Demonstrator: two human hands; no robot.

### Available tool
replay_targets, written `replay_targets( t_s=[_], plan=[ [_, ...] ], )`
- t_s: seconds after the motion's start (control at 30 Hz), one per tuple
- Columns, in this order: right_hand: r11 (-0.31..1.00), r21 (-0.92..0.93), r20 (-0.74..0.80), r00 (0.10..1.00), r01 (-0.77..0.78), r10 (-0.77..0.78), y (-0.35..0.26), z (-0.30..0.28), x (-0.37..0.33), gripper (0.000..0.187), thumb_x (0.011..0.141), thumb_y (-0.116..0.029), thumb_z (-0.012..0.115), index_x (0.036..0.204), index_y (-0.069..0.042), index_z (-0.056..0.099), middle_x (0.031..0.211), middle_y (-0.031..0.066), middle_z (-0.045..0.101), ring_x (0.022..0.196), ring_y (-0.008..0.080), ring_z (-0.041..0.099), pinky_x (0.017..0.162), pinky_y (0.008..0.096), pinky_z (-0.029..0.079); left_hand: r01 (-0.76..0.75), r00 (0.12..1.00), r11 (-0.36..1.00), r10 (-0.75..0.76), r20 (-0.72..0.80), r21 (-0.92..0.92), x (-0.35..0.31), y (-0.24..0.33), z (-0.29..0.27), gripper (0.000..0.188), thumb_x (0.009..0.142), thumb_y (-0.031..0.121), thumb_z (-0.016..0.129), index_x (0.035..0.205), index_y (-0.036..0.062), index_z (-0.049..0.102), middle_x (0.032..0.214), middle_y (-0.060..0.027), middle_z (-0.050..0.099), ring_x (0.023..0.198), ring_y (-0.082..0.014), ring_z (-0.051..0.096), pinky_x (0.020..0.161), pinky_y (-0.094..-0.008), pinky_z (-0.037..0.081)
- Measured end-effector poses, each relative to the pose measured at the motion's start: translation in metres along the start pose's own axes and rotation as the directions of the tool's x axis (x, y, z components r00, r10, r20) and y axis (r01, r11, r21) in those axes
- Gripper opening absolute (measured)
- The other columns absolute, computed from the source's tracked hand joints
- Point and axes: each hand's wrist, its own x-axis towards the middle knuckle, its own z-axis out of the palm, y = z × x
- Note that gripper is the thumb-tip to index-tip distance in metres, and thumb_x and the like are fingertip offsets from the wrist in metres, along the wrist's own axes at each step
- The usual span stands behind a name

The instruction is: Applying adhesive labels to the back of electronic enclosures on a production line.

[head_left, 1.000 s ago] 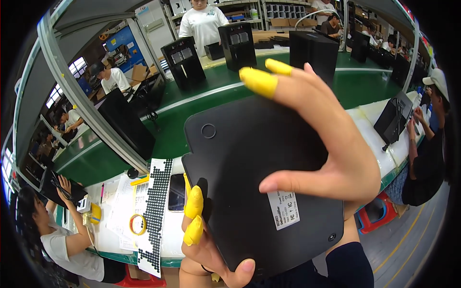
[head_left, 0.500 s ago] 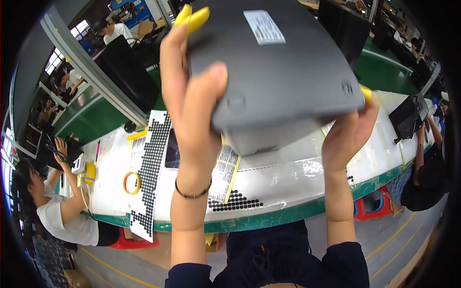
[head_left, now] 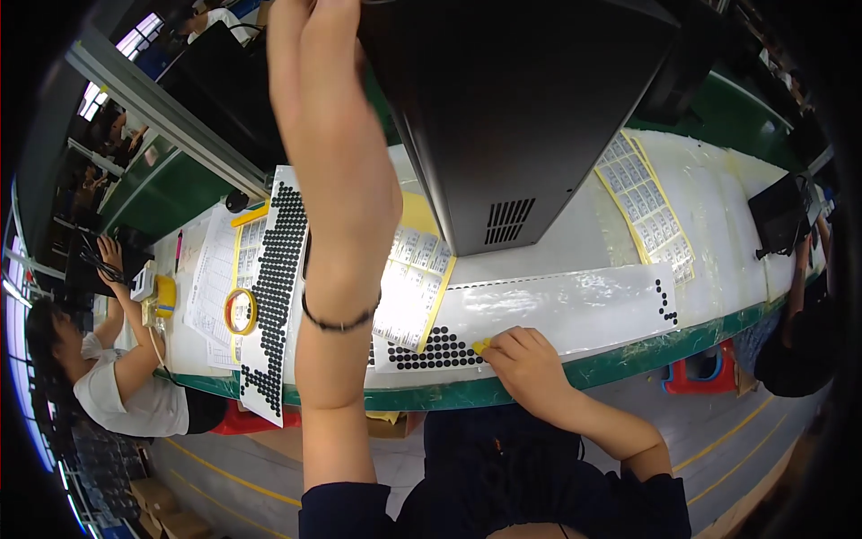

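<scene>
A large black box-shaped casing (head_left: 530, 117) with vent slots low on its near face stands tilted on the table. My left hand (head_left: 332, 117) reaches up along the casing's upper left side and grips it there; its fingertips run past the picture's top edge. At the table's near edge my right hand (head_left: 525, 361) is closed in a pinch, with yellow finger covers on its fingertips. Those tips touch the end of the rows of black round pads (head_left: 435, 352) on a clear-white backing sheet (head_left: 566, 310). Whatever sits between them is hidden.
Label sheets (head_left: 413, 287) lie left of the casing, and more label sheets (head_left: 646, 202) to its right. Farther left are a long strip of black pads (head_left: 274, 278) and a yellow tape roll (head_left: 240, 311). Co-workers sit at left (head_left: 126, 377) and right (head_left: 795, 332).
My right hand has let go of the casing and come down to the pad sheet. The casing has turned and lowered, showing its vented face; my left hand has moved up with it.
</scene>
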Motion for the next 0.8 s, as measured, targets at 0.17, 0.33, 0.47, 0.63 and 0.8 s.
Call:
replay_targets(
  t_s=[0.17, 0.33, 0.47, 0.63, 0.8],
  plan=[
    [0.999, -0.039, 0.026, 1.0, 0.001, 0.0, 0.002, 0.0, -0.004, 0.022, 0.071, -0.008, 0.058, 0.091, -0.003, 0.062, 0.086, 0.0053, 0.051, 0.085, 0.0209, 0.053, 0.078, 0.0306, 0.043, -0.073, 0.933, -0.009, 0.352, 0.072, 0.997, -0.089, -0.012, 0.022, 0.049, 0.088, 0.007, 0.043, 0.135, -0.0018, 0.033, 0.139, -0.0215, 0.038, 0.137, -0.0347, 0.029, 0.111, -0.0524, 0.022],
    [0.999, -0.021, 0.065, 0.998, 0.024, -0.023, 0.0, -0.002, 0.004, 0.022, 0.071, -0.008, 0.058, 0.093, -0.004, 0.058, 0.087, 0.0062, 0.05, 0.085, 0.0214, 0.052, 0.078, 0.031, 0.043, 0.154, 0.986, -0.197, -0.039, -0.165, 0.968, -0.177, -0.01, 0.042, 0.031, 0.075, -0.006, 0.058, 0.104, 0.0008, 0.061, 0.12, -0.0212, 0.052, 0.116, -0.0377, 0.048, 0.106, -0.0509, 0.031],
    [0.999, 0.027, 0.072, 0.997, -0.026, 0.024, 0.003, -0.003, 0.005, 0.019, 0.073, -0.006, 0.06, 0.091, -0.005, 0.056, 0.087, 0.0075, 0.05, 0.085, 0.0231, 0.052, 0.078, 0.0331, 0.043, 0.372, 0.902, -0.269, -0.123, -0.415, 0.888, -0.227, -0.017, 0.038, 0.026, 0.073, -0.009, 0.061, 0.097, 0.0011, 0.061, 0.104, -0.0168, 0.058, 0.097, -0.0358, 0.056, 0.086, -0.0425, 0.044],
    [0.955, 0.283, 0.014, 0.996, -0.085, 0.085, 0.018, -0.001, 0.006, 0.017, 0.076, -0.004, 0.066, 0.088, -0.004, 0.055, 0.083, 0.0087, 0.053, 0.08, 0.0268, 0.053, 0.073, 0.0355, 0.042, 0.479, 0.811, -0.334, -0.183, -0.555, 0.811, -0.264, -0.018, 0.047, 0.026, 0.073, -0.008, 0.062, 0.098, 0.0011, 0.061, 0.093, -0.0139, 0.06, 0.089, -0.0323, 0.057, 0.077, -0.0394, 0.044],
    [0.755, 0.597, 0.056, 0.953, -0.27, 0.297, 0.032, -0.01, 0.007, 0.017, 0.08, -0.003, 0.068, 0.089, 0.0, 0.054, 0.083, 0.0098, 0.056, 0.077, 0.0233, 0.055, 0.072, 0.0313, 0.044, 0.316, 0.858, -0.364, -0.284, -0.428, 0.876, -0.272, -0.028, 0.062, 0.026, 0.073, -0.006, 0.068, 0.097, -0.0011, 0.061, 0.091, -0.0151, 0.062, 0.089, -0.0334, 0.058, 0.079, -0.0391, 0.047]
  ],
)
